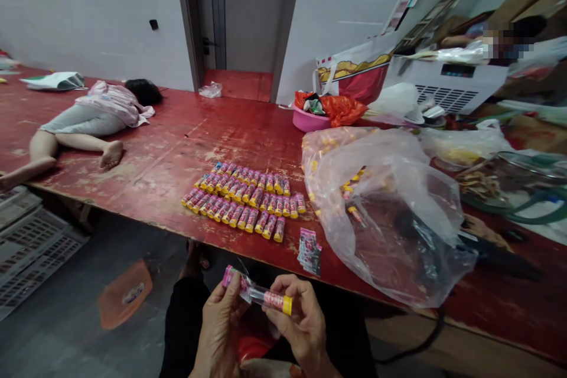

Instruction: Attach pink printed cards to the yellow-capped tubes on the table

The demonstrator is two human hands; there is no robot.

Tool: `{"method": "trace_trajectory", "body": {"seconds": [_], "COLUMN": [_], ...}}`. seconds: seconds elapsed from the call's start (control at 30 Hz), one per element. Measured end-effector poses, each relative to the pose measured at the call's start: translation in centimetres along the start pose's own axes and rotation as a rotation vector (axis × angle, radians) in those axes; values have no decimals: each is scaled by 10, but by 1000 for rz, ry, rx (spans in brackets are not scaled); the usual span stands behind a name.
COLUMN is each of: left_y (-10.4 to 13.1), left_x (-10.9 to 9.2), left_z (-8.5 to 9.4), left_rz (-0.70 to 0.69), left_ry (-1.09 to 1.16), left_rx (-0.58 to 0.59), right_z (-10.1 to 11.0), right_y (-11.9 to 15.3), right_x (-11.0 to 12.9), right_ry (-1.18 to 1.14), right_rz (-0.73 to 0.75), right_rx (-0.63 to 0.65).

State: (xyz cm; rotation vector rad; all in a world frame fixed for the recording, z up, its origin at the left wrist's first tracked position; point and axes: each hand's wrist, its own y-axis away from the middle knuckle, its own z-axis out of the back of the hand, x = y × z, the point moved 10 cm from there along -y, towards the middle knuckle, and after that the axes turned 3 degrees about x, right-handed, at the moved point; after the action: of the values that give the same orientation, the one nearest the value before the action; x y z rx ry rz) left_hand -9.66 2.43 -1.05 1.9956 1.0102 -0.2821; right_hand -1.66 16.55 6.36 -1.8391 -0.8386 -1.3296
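left hand point(221, 322): pinching sleeve point(241, 284) end, below bench point(177, 147) front edge
right hand point(301, 319): clamped on tube point(277, 301)
bench near edge: tube rows point(245, 198), plastic bag point(385, 212)

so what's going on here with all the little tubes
A seated person holds a small tube with a yellow cap in a clear sleeve, left hand at the sleeve end, right hand at the cap end. On the red table, rows of packed tubes lie beside a small stack of labels and a big clear plastic bag of more tubes. Another person lies on the table's far side.
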Motion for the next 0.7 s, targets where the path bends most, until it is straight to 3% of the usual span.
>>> {"method": "trace_trajectory", "body": {"seconds": [0.13, 0.27, 0.7], "left_y": [6, 5, -4], "left_x": [-8, -10, -2], "left_z": [0, -2, 4], "left_rz": [-40, -55, -39], "left_ry": [-28, -59, -75], "left_rx": [-57, -37, -39], "right_z": [-1, 6, 11], "right_y": [-3, -10, -15], "right_x": [-8, -7, -11], "right_ry": [-3, 49, -208], "right_rz": [-40, -16, -63], "right_rx": [44, 31, 34]}}
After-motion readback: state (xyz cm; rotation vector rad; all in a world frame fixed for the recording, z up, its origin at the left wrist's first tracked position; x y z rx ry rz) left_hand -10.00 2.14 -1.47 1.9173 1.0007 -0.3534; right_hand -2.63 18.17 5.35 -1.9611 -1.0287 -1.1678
